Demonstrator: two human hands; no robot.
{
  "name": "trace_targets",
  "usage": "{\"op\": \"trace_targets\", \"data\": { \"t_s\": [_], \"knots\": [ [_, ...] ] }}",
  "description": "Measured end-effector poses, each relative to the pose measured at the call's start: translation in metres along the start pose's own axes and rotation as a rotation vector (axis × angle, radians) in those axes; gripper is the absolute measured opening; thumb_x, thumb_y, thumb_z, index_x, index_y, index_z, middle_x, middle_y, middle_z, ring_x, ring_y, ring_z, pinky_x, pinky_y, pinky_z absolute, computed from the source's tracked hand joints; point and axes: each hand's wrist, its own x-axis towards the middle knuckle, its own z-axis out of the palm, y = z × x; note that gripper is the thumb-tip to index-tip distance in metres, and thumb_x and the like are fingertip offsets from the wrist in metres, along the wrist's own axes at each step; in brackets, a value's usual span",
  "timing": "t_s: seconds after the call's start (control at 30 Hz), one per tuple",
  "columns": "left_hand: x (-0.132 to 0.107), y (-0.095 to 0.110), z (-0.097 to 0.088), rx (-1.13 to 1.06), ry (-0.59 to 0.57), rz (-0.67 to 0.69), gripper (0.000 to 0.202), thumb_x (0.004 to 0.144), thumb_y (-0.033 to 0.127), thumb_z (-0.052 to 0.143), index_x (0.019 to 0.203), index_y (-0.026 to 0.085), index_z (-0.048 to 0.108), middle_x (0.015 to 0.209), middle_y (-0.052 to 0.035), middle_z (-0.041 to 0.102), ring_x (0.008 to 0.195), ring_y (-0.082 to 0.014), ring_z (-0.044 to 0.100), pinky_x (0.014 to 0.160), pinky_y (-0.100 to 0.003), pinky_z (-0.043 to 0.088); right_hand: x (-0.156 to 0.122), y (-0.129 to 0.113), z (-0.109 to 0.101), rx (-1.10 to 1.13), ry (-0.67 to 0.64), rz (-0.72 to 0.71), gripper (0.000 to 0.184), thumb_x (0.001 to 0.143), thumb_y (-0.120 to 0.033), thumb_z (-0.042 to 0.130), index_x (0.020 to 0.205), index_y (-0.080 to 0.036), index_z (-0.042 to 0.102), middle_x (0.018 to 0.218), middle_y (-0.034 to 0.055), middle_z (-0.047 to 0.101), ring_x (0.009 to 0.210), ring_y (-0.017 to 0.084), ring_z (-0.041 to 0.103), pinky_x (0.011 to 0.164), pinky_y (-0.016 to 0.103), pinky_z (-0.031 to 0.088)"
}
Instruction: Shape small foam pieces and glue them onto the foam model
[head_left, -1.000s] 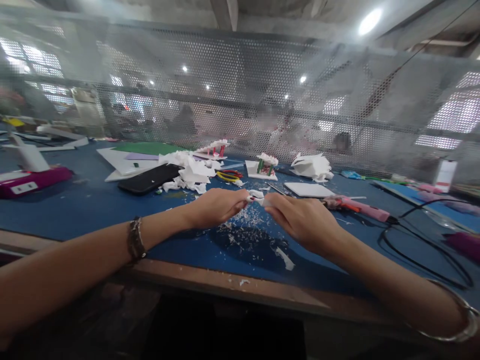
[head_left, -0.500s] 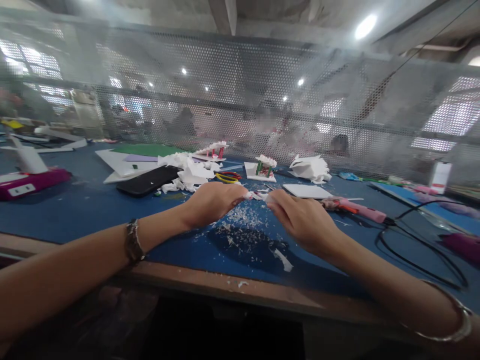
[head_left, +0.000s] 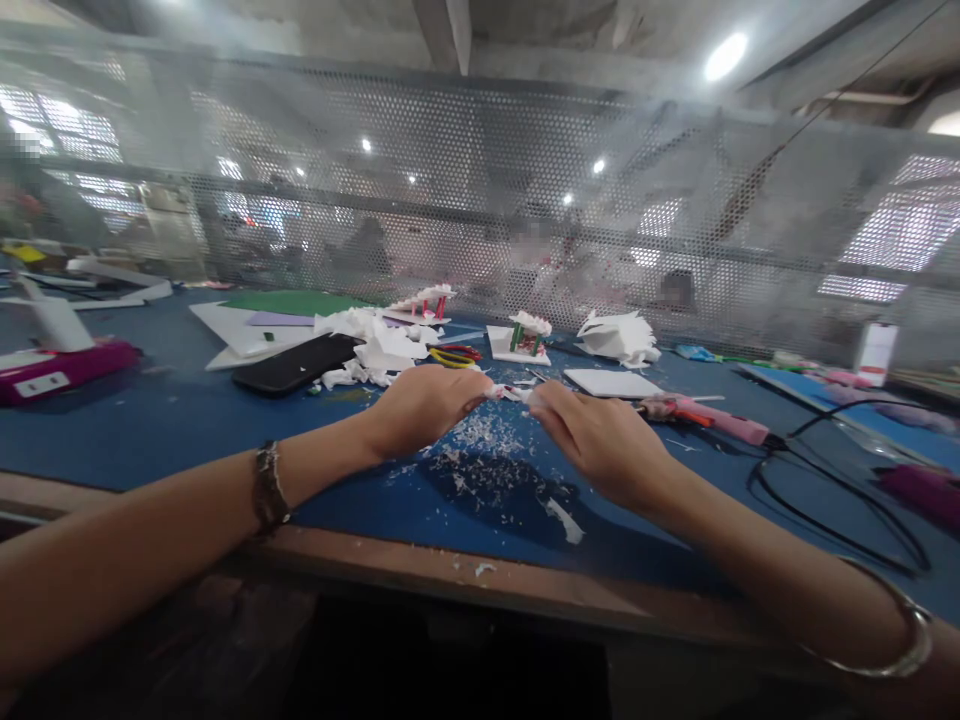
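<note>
Between my two hands stretches a short, crumpled white strip (head_left: 511, 394) that looks like tissue paper, with a few reddish spots on it. My left hand (head_left: 420, 410) is closed in a pinch on its left end. The right end is pinched by my right hand (head_left: 604, 445), whose fingertips are turned away from view. Below the hands, tiny white shreds (head_left: 487, 450) are scattered over the blue tabletop (head_left: 330, 500). A larger torn white scrap (head_left: 564, 522) lies nearer the front edge.
Behind the hands are yellow-handled scissors (head_left: 454, 356), two small models (head_left: 531, 338) (head_left: 424, 303) and crumpled white paper (head_left: 619, 338). A black phone (head_left: 296, 364) lies left. On the right sits a pink glue gun (head_left: 724, 420) with a looping black cable (head_left: 840, 545). Perforated mesh (head_left: 480, 200) stands behind.
My right hand has come very slightly closer to my left, and the white strip between them looks more bunched. Both hands keep their pinch.
</note>
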Motion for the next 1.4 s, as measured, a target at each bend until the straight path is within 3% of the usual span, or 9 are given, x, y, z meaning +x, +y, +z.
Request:
{"op": "trace_targets", "data": {
  "t_s": [0.4,0.5,0.67,1.03,1.17,1.3,1.4],
  "knots": [
    [0.001,0.0007,-0.0017,-0.052,0.0,0.001,0.032,0.085,0.028,0.024,0.085,0.016,0.053,0.072,-0.0069,0.06,0.065,-0.0167,0.053,0.056,-0.029,0.034,-0.0024,-0.0009,-0.0004,-0.059,0.029,0.047,0.031,0.086,-0.034,0.018,0.084,-0.019,0.045,0.06,0.0045,0.062,0.042,0.014,0.05,0.041,0.026,0.011],
    [0.0001,-0.0004,-0.0005,-0.038,0.02,0.0,0.032,0.086,0.028,0.024,0.086,0.016,0.053,0.069,-0.0061,0.059,0.064,-0.0163,0.053,0.056,-0.028,0.034,-0.0021,-0.0014,-0.0012,-0.04,0.06,0.048,0.032,0.086,-0.033,0.016,0.085,-0.018,0.045,0.066,0.006,0.063,0.046,0.015,0.052,0.041,0.025,0.012],
    [0.0007,-0.001,0.0004,-0.007,0.007,0.03,0.032,0.086,0.028,0.024,0.087,0.017,0.053,0.072,-0.0059,0.061,0.063,-0.0155,0.053,0.055,-0.028,0.034,-0.0002,0.0005,0.0005,-0.038,-0.012,0.083,0.032,0.086,-0.034,0.017,0.084,-0.018,0.045,0.064,0.0056,0.063,0.045,0.016,0.051,0.042,0.025,0.012],
    [0.0001,-0.0008,-0.001,0.015,-0.002,0.006,0.032,0.086,0.028,0.025,0.084,0.016,0.054,0.068,-0.006,0.061,0.062,-0.0159,0.054,0.054,-0.027,0.035,-0.0002,0.0003,0.0011,0.017,0.027,0.049,0.033,0.086,-0.034,0.016,0.087,-0.018,0.044,0.069,0.0069,0.062,0.049,0.015,0.05,0.043,0.026,0.015],
    [0.0002,0.0004,-0.0025,0.007,-0.005,-0.001,0.032,0.085,0.028,0.024,0.085,0.015,0.053,0.069,-0.0059,0.061,0.06,-0.015,0.053,0.055,-0.027,0.036,0.0017,0.0015,0.0037,-0.028,-0.065,0.113,0.031,0.086,-0.035,0.018,0.085,-0.018,0.045,0.061,0.0051,0.06,0.043,0.014,0.048,0.043,0.025,0.012],
    [-0.0002,0.001,-0.0034,-0.068,0.01,-0.016,0.038,0.085,0.031,0.019,0.079,0.014,0.052,0.067,-0.0069,0.058,0.059,-0.0156,0.052,0.056,-0.028,0.037,0.002,0.0045,0.0036,0.035,0.075,0.089,0.032,0.086,-0.035,0.017,0.085,-0.017,0.044,0.063,0.0055,0.059,0.048,0.015,0.049,0.043,0.025,0.015],
    [-0.0001,-0.0007,-0.0022,-0.312,0.045,-0.046,0.043,0.085,0.032,0.014,0.07,0.014,0.05,0.067,-0.0061,0.056,0.063,-0.0142,0.051,0.06,-0.028,0.038,0.0009,0.0058,0.0018,0.065,0.141,0.082,0.032,0.086,-0.034,0.018,0.085,-0.016,0.045,0.062,0.0052,0.058,0.047,0.015,0.049,0.043,0.025,0.016]
  ]
}}
